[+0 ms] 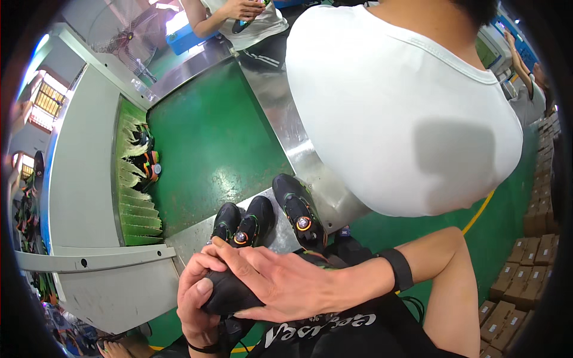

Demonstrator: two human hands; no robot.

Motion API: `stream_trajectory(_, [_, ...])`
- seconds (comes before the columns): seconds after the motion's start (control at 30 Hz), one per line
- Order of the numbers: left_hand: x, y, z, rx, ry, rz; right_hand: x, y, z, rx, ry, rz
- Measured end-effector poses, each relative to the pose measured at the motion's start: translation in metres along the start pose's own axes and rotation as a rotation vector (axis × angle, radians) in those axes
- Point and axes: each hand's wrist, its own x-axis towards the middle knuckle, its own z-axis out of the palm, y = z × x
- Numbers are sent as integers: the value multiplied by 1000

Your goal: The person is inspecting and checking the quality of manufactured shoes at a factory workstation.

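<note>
A black shoe (228, 293) is held close to my body, mostly covered by my hands. My left hand (195, 292) is closed around its left side, with the thumb pressed on the dark surface. Across the top lies my right hand (280, 281), its fingers curved over the shoe and reaching my left fingers. Just beyond stand two black shoes side by side on the metal ledge, a left one (227, 219) and a right one (259, 216), with orange-ringed round dials. Another black shoe (296, 206) stands to their right.
A green conveyor belt (215, 143) runs from a grey machine with a fringed green curtain (136, 203), where more shoes show. A person in a white shirt (394, 113) is close at the right; another (253, 27) holds something farther back. Cardboard boxes (513, 283) are stacked at far right.
</note>
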Motion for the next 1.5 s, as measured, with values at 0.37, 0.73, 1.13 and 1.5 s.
stream_trajectory(0.37, [24,-13,-11,191,-157,-93,0,21,3,202,-39,190])
stream_trajectory(0.73, [22,-72,-51,-213,-242,-395,89,78,-7,927,253,549])
stream_trajectory(1.13, [16,-65,-75,-1049,215,-338,54,22,1,696,256,351])
stream_trajectory(1.5, [10,-58,-50,-932,149,-484,84,36,-24,158,195,373])
